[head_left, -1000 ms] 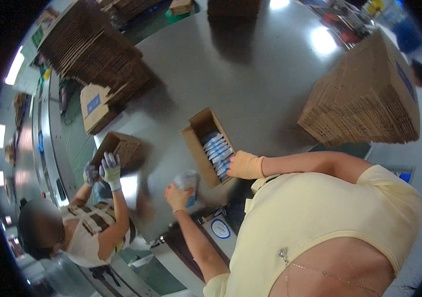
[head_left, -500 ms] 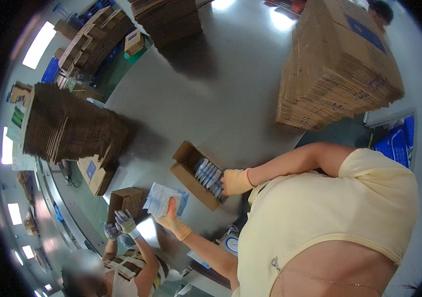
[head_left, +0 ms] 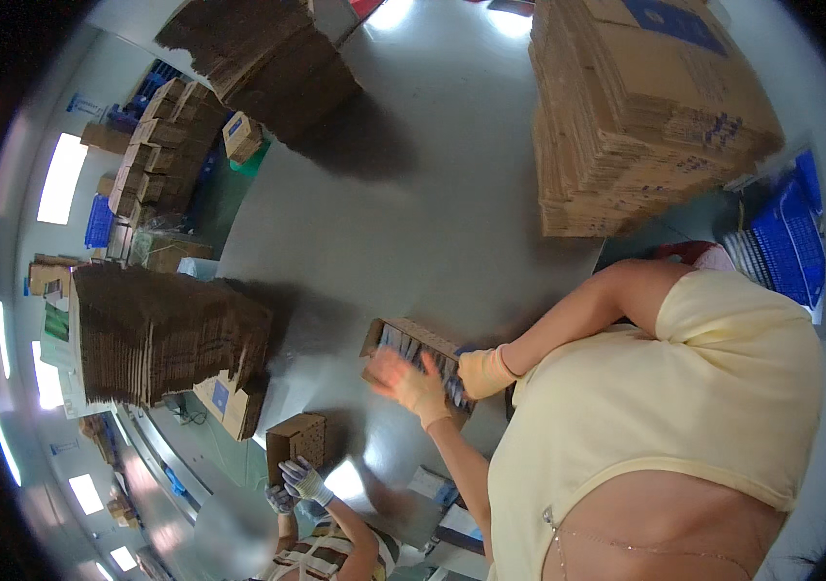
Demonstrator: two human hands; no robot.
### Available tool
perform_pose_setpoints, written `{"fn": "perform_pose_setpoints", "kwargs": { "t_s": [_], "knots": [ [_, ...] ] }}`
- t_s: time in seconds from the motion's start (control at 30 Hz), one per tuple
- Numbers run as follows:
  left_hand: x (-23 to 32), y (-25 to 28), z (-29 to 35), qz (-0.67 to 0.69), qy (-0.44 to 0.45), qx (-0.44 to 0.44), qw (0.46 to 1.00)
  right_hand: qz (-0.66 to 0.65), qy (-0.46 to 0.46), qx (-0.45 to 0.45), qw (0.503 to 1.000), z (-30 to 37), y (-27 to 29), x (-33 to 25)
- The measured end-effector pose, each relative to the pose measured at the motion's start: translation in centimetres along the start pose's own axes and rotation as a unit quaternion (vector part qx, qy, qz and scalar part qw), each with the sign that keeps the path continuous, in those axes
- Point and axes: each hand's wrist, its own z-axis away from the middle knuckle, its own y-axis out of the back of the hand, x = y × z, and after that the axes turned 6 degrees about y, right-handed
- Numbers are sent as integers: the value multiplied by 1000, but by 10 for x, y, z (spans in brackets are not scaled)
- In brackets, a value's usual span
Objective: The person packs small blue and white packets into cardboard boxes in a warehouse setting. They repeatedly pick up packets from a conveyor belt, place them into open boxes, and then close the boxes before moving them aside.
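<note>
A small open cardboard box (head_left: 411, 327) stands on the grey table in front of me, with a row of blue-and-white packets (head_left: 397, 341) inside. My left hand (head_left: 407, 383), in a pale orange glove, is over the box. Its fingers are spread and slightly blurred, and nothing shows in them. At the box's right side, my right hand (head_left: 486, 373), in a similar glove, is closed on the rim. Its fingertips are partly hidden. A bit of dark blue shows beside that hand; I cannot make out what it is.
Tall stacks of flattened cardboard stand at the right (head_left: 650, 126), the far left (head_left: 272, 82) and the left (head_left: 166, 334). At lower left, a co-worker's gloved hands (head_left: 301, 481) hold another small box (head_left: 296, 441). Blue crates (head_left: 786, 242) are at the right.
My left hand has moved right to the box, and the blue-and-white packets it held no longer show in it. My right hand stays at the box. The whole view has shifted.
</note>
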Motion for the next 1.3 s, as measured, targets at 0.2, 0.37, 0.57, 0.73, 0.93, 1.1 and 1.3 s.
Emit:
{"fn": "perform_pose_setpoints", "kwargs": {
  "t_s": [0.2, 0.37, 0.57, 0.73, 0.93, 1.1, 1.3],
  "knots": [
    [8, 13, -13, 280, 14, 32, 959, -2, -63, 181, 981, 21, 7, 32],
    [-19, 39, 34, 276, 95, 2, 956, 26, -228, 312, 922, 41, 47, 125],
    [-10, 28, 60, 324, 123, -84, 934, 215, -628, 464, 586, 118, 149, 228],
    [68, 58, -40, 349, -87, -31, 932, 135, -334, 568, 740, 126, 212, 94],
    [238, 165, -141, 537, -331, -41, 775, 342, -214, 786, 468, 320, 222, -28],
    [344, 247, -159, 621, -307, -251, 676, 354, -621, 644, 272, 419, 204, -21],
    [398, 269, -147, 505, -320, -288, 748, 274, -674, 588, 353, 417, 194, -7]
  ]
}}
